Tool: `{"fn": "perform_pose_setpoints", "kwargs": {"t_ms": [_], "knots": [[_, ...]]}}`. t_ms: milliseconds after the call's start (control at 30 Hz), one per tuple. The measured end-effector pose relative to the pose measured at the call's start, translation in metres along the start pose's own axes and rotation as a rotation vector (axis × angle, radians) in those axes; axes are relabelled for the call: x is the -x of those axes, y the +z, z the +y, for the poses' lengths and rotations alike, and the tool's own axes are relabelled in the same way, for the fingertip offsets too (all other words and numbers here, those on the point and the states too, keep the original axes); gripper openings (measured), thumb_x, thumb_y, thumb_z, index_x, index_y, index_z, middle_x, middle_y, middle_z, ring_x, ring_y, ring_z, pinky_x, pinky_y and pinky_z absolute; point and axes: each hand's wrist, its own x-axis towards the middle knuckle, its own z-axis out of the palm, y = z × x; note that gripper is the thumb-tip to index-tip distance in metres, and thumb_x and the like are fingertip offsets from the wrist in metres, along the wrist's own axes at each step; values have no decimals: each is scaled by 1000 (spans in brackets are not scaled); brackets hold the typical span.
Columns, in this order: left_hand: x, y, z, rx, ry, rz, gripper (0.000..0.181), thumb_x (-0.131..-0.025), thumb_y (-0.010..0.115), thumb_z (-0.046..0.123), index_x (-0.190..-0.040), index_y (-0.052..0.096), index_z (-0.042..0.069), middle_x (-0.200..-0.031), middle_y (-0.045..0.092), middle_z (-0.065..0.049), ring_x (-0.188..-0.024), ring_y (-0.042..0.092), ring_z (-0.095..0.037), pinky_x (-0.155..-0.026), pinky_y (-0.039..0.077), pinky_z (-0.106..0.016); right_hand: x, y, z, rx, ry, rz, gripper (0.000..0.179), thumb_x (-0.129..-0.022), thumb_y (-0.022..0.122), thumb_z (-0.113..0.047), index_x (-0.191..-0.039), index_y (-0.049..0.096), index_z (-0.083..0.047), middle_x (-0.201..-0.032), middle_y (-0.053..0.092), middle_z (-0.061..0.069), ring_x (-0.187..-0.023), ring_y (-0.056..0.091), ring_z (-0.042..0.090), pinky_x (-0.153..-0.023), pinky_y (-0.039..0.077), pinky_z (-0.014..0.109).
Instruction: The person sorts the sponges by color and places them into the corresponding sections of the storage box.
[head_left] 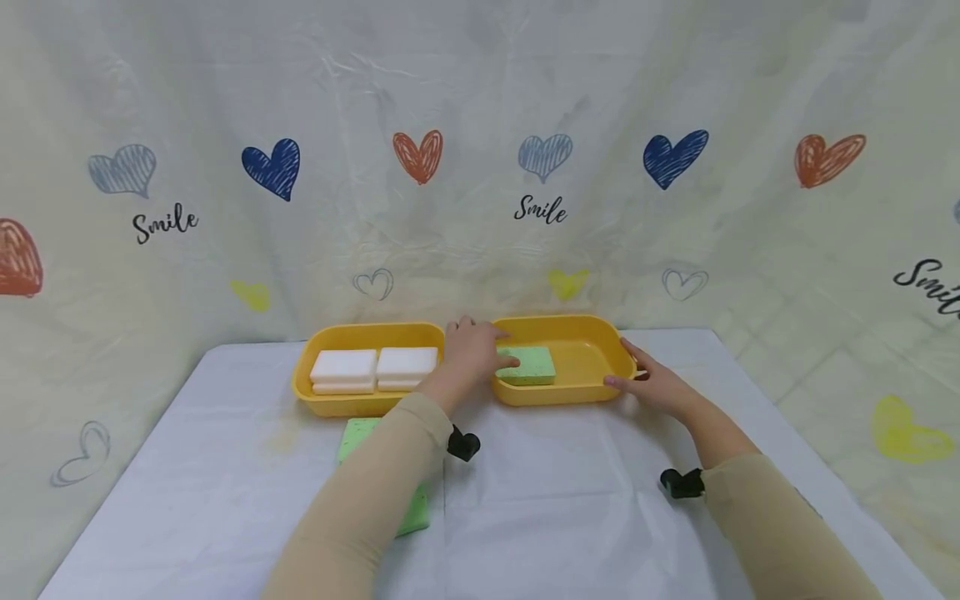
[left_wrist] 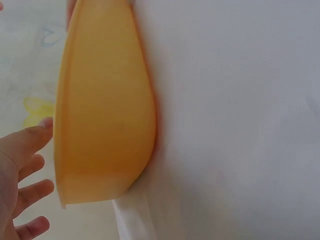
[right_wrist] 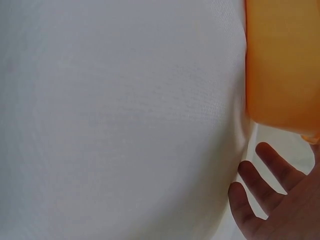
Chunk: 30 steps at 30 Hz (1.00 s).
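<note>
In the head view, two yellow trays stand side by side near the table's far edge. My left hand [head_left: 474,354], fingers spread, reaches over the left end of the right tray [head_left: 588,354], close to a green sponge [head_left: 534,365] in it. Whether the fingertips touch the sponge is unclear. At that tray's right end is my right hand [head_left: 663,387], thumb and forefinger at the rim. In the right wrist view its other fingers [right_wrist: 267,195] stretch out apart from the tray wall [right_wrist: 285,65]. The left wrist view shows a yellow tray's outer side [left_wrist: 102,110] beside my left hand [left_wrist: 22,175].
The left tray [head_left: 333,406] holds white sponges [head_left: 343,368] in two stacks. More green sponge [head_left: 358,435] shows on the white table [head_left: 562,517], partly behind my left forearm. A heart-printed sheet [head_left: 480,67] hangs behind the table.
</note>
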Motion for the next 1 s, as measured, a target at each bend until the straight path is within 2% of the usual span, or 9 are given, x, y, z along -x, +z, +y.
{"fn": "perform_pose_setpoints", "kwargs": {"t_ms": [200, 467, 567, 833, 1000], "knots": [[6, -9, -6, 9, 14, 11, 61, -83, 70, 63, -138, 58, 40, -134, 62, 9, -108, 45, -27, -90, 34, -40, 1, 1, -1, 0, -4, -7, 108, -85, 62, -69, -160, -6, -28, -149, 30, 30, -124, 40, 46, -104, 33, 68], [22, -24, -19, 101, 24, 64, 58, -82, 71, 61, -136, 60, 41, -131, 63, 11, -111, 44, -26, -89, 32, -40, 0, 1, 0, 12, -5, -9, 111, -83, 61, -72, -160, -6, -28, -149, 29, 31, -126, 39, 48, -104, 31, 70], [31, -29, -27, 103, 40, 74, 59, -82, 71, 62, -136, 59, 42, -132, 62, 13, -111, 45, -23, -90, 32, -39, -1, 1, 2, 15, 1, -12, 111, -83, 61, -73, -159, -7, -29, -149, 29, 31, -126, 39, 48, -104, 31, 71], [62, -41, -46, 130, 70, 84, 60, -81, 74, 59, -135, 62, 36, -131, 63, 14, -110, 47, -22, -92, 31, -41, -3, -1, 2, 26, 7, -19, 110, -84, 60, -72, -159, -7, -28, -150, 27, 32, -128, 36, 50, -104, 30, 72], [86, -47, -60, 99, 64, 59, 60, -81, 73, 61, -135, 62, 39, -133, 62, 12, -115, 47, -22, -93, 33, -41, -4, -1, 2, 31, -3, -20, 109, -85, 59, -71, -159, -7, -28, -150, 27, 33, -128, 36, 50, -104, 30, 72]]}}
